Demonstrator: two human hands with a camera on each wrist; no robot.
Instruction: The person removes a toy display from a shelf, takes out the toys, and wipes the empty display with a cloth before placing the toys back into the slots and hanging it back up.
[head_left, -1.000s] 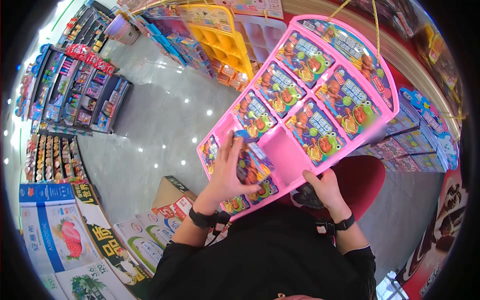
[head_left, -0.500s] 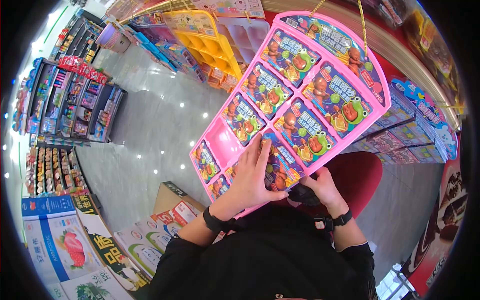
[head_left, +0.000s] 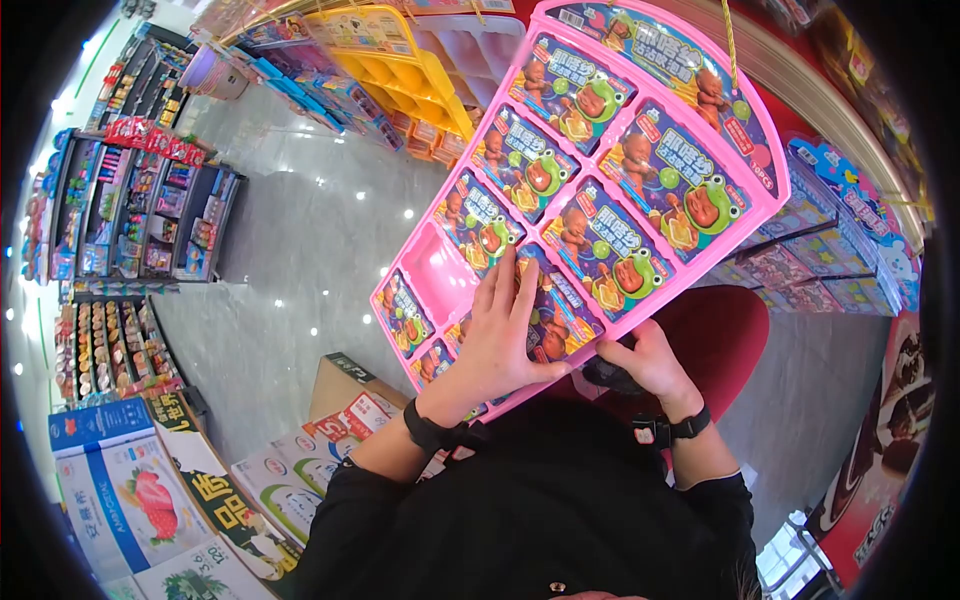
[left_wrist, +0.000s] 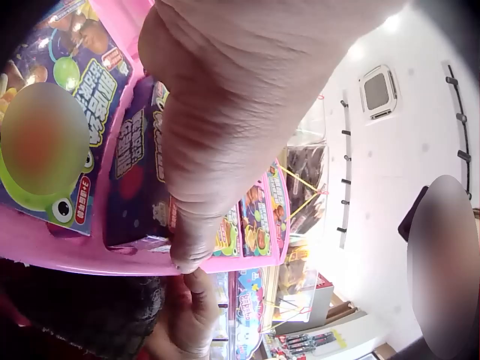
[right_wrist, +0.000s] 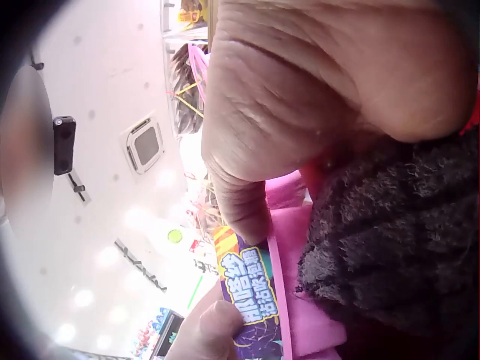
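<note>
A pink display tray [head_left: 700,267] of dark blue and purple boxes with frog pictures tilts across the person's lap. The left hand [head_left: 500,335] lies with fingers extended on a box [head_left: 570,325] in a lower compartment, thumb spread near the tray's lower edge; in the left wrist view this box [left_wrist: 135,169] stands beside the thumb. Left of that hand, one compartment [head_left: 445,268] has no box. The right hand [head_left: 655,368] grips the lower rim, thumb on top, its other fingers hidden beneath. In the right wrist view, its thumb touches the box's edge [right_wrist: 251,292].
A yellow tray [head_left: 440,85] hangs behind, with boxed goods [head_left: 800,270] at the right. Shelves [head_left: 140,205] stand at the left beyond a grey floor [head_left: 300,240]. Large cartons [head_left: 150,490] are at the lower left, and a red seat [head_left: 735,330] is under the tray.
The left hand has moved the box rightward into the lower compartment that was bare, and its fingers now lie flatter on it. The tray has shifted slightly up and left in view. The right hand keeps its hold.
</note>
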